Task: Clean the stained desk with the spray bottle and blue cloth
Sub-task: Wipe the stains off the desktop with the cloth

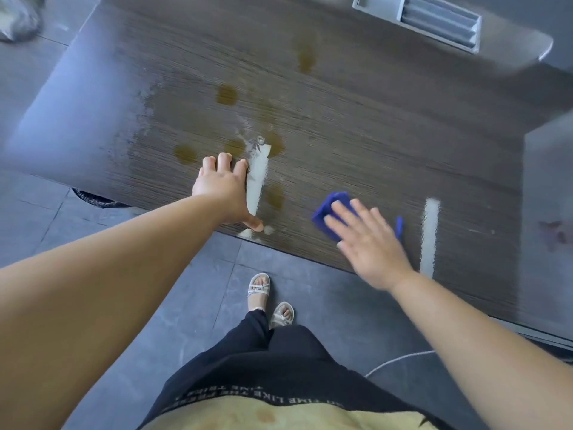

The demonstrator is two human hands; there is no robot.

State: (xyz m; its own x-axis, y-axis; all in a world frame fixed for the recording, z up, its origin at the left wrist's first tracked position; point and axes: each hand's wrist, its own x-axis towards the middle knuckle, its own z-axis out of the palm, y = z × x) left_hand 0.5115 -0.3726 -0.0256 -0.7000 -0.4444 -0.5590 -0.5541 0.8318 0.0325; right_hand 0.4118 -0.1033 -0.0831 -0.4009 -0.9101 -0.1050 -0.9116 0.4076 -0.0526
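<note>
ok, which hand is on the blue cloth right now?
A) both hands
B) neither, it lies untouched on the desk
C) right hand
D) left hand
C: the right hand lies flat, fingers spread, on the blue cloth near the front edge of the desk, while the left hand rests on bare desk beside the brown stains, apart from the cloth.

Dark wood-grain desk [356, 125] carries several brown stains [227, 95] across its middle, with a wet sheen around them. Left hand [224, 190] lies flat near the front edge, fingers spread, just beside a stain. Right hand [369, 240] presses open-palmed on a folded blue cloth [331, 209], blurred. Grey cable tray [428, 20] sits at the far edge. Sandalled feet [269, 302] stand on grey floor tiles [201, 290].
</note>
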